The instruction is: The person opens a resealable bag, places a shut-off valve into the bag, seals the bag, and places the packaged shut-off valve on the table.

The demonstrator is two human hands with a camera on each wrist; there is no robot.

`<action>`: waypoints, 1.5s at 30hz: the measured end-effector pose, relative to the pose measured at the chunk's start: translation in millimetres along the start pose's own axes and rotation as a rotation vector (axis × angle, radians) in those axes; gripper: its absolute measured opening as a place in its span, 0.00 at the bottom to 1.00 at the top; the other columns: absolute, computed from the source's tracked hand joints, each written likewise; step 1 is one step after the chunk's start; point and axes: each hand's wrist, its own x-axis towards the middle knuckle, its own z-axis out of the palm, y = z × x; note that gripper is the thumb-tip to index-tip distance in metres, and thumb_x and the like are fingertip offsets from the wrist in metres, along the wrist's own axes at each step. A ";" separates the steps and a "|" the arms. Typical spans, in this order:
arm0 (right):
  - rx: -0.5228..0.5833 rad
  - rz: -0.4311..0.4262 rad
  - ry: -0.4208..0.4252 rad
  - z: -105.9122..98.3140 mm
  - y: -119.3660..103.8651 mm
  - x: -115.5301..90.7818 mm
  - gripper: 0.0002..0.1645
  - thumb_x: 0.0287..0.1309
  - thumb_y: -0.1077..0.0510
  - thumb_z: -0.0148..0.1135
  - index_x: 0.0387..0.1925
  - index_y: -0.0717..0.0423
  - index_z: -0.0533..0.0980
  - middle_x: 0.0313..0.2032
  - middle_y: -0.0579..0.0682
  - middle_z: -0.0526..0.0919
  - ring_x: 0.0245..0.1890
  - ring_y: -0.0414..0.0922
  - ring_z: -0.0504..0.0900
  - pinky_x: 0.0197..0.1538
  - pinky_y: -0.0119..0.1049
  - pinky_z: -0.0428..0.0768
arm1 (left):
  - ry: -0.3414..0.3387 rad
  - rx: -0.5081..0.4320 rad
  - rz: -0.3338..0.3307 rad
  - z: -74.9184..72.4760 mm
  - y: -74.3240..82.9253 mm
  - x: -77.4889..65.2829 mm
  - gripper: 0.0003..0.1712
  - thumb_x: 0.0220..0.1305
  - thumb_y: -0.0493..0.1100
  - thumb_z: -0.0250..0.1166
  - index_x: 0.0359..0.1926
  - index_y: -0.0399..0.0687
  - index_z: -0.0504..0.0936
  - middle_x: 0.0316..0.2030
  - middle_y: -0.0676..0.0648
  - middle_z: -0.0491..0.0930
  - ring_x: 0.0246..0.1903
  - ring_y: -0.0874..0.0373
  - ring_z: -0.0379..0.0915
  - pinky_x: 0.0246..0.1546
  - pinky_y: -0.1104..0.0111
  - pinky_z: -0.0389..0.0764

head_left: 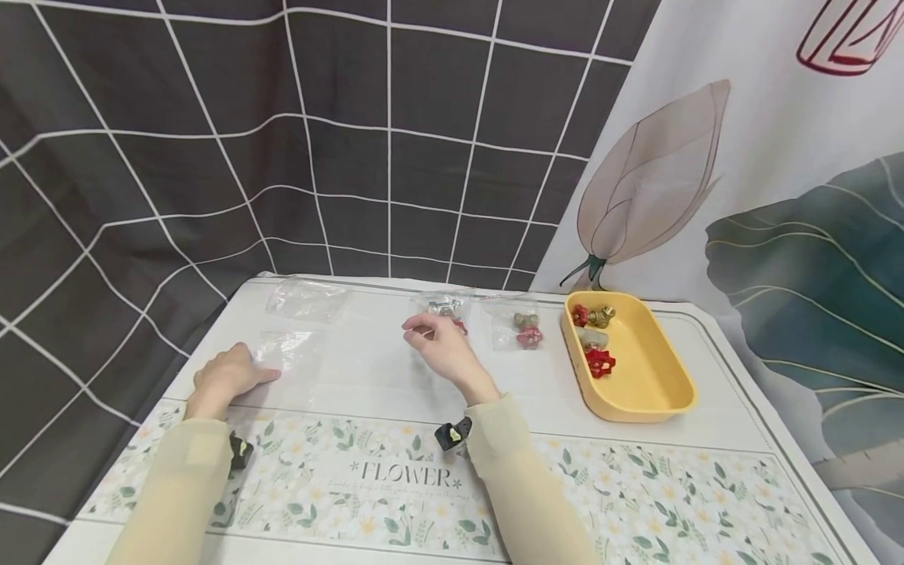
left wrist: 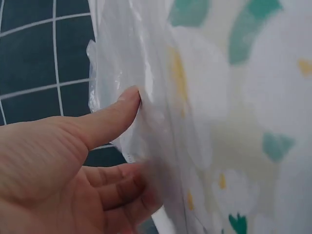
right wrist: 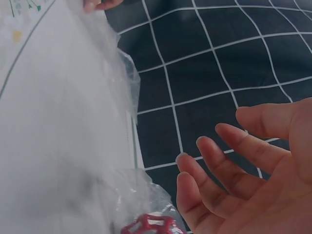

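On the left of the table, my left hand (head_left: 229,373) rests at the edge of a flat clear plastic bag (head_left: 293,357). Its thumb is stretched out onto the plastic in the left wrist view, with the other fingers loosely bent beside the bag (left wrist: 117,53). My right hand (head_left: 445,345) hovers near the table's middle, fingers loosely bent and holding nothing. Behind and partly hidden by it lies a bagged valve, whose red handwheel (right wrist: 151,224) shows in the right wrist view. Further right is another clear bag (head_left: 501,333) containing a valve with a red handwheel (head_left: 530,337).
A second flat clear bag (head_left: 307,300) lies at the back left. At the right stands a yellow tray (head_left: 636,413) with a brass valve (head_left: 600,315) and another red-wheeled valve (head_left: 600,363) along its left side. A dark checked curtain (head_left: 346,165) hangs behind the table.
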 end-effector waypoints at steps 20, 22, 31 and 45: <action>-0.022 0.046 -0.089 10.7 0.5 -0.5 0.15 0.67 0.56 0.58 0.51 0.58 0.80 0.47 0.47 0.83 0.46 0.45 0.80 0.50 0.42 0.78 | 0.011 -0.323 0.440 26.0 54.0 -17.5 0.12 0.67 0.46 0.63 0.43 0.41 0.79 0.42 0.40 0.81 0.43 0.44 0.77 0.44 0.50 0.79; -0.027 0.038 -0.082 8.2 -0.5 -1.7 0.14 0.68 0.57 0.57 0.51 0.57 0.79 0.47 0.48 0.83 0.47 0.46 0.81 0.51 0.43 0.77 | 0.016 -0.333 0.491 27.1 64.6 -20.6 0.12 0.67 0.45 0.63 0.45 0.42 0.79 0.44 0.40 0.82 0.46 0.42 0.77 0.46 0.47 0.78; -0.019 -0.022 -0.080 -12.2 1.0 -9.8 0.14 0.67 0.58 0.58 0.51 0.59 0.79 0.45 0.47 0.83 0.44 0.45 0.81 0.44 0.39 0.81 | 0.003 -0.342 0.698 28.9 103.5 -29.8 0.08 0.64 0.40 0.67 0.42 0.44 0.80 0.38 0.50 0.82 0.43 0.50 0.78 0.47 0.52 0.78; -0.061 -0.064 -0.083 -53.0 1.9 -27.8 0.12 0.69 0.58 0.56 0.47 0.58 0.81 0.26 0.53 0.81 0.21 0.47 0.76 0.24 0.35 0.75 | 0.014 -0.373 0.822 26.4 153.0 -30.6 0.15 0.65 0.41 0.65 0.51 0.40 0.80 0.47 0.44 0.83 0.50 0.49 0.77 0.54 0.52 0.76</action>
